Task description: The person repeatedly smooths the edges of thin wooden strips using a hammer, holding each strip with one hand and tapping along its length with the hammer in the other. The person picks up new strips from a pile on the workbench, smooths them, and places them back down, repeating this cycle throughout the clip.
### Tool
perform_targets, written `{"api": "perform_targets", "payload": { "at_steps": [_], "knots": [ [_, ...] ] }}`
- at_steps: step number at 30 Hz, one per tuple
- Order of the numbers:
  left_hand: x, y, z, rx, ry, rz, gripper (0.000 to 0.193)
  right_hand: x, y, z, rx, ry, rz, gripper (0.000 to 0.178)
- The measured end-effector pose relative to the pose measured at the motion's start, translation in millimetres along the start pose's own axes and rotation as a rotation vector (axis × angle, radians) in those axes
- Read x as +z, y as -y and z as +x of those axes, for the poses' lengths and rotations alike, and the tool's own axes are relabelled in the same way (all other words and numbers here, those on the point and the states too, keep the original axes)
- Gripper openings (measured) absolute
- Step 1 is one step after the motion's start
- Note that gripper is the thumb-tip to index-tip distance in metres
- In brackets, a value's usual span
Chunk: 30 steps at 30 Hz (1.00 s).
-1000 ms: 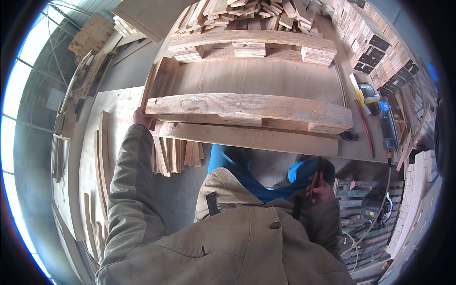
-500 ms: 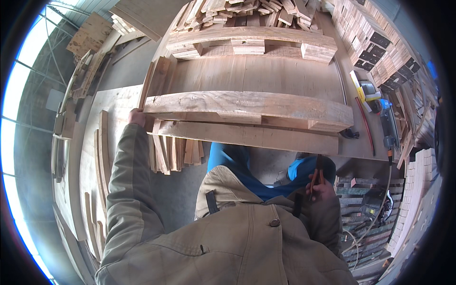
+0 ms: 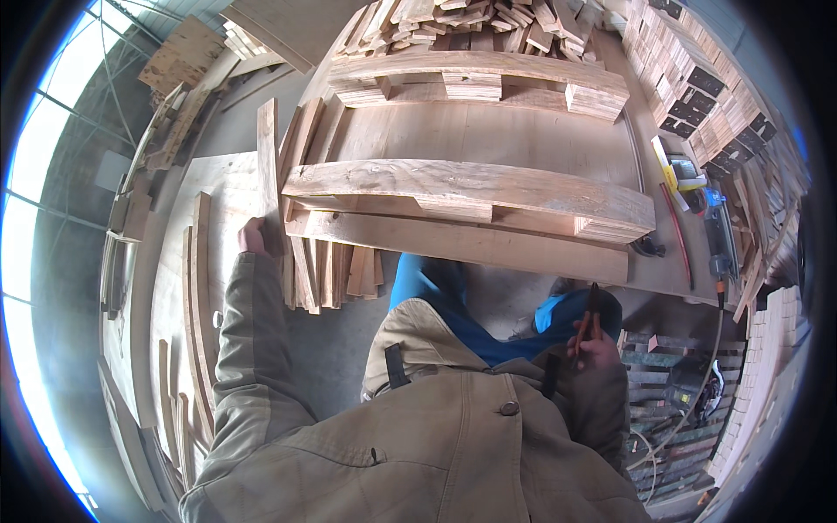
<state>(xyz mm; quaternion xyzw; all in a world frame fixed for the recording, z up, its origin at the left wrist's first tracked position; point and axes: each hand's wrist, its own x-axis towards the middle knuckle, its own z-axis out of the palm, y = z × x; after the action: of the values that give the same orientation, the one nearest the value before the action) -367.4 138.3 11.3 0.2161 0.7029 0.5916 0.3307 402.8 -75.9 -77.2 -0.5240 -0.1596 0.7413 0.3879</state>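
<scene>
Gripping long wooden board point(image 3: 268, 166) toward its near end with left hand point(image 3: 252, 236), just left of beam on blocks point(image 3: 471, 183); holding red-handled pincers point(image 3: 584, 338) in closed right hand point(image 3: 600, 351), near blue trousers point(image 3: 488, 344); facing near edge of plywood worktable point(image 3: 514, 139), with offcuts point(image 3: 488, 17) heaped at far end and grey floor point(image 3: 336, 349) between left sleeve point(image 3: 253, 340) and legs

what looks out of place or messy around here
The loose wood pieces at the far end lie jumbled at odd angles, unlike the neatly stacked blocks at upper right. Nothing looks spilled.
</scene>
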Motion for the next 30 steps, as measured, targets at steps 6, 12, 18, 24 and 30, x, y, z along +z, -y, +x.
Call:
{"api": "perform_targets", "payload": {
  "at_steps": [6, 12, 18, 24, 30],
  "knots": [
    [11, -33, -78, -0.317, 0.480, -0.256, 0.037, 5, 2, -4, -0.020, -0.018, -0.020, 0.060],
    [39, -41, -113, -0.369, 0.508, -0.439, 0.043, 7, 1, -7, -0.036, -0.019, 0.012, 0.059],
    [46, -48, -120, -0.264, 0.491, -0.384, 0.044, 5, 0, -7, -0.055, 0.006, 0.013, 0.060],
    [57, -67, -125, -0.162, 0.453, -0.328, 0.040, 6, 2, -8, -0.035, -0.012, 0.007, 0.060],
    [69, -85, -131, -0.120, 0.443, -0.252, 0.039, -1, 0, -7, -0.024, 0.004, 0.024, 0.061]
  ]
}}
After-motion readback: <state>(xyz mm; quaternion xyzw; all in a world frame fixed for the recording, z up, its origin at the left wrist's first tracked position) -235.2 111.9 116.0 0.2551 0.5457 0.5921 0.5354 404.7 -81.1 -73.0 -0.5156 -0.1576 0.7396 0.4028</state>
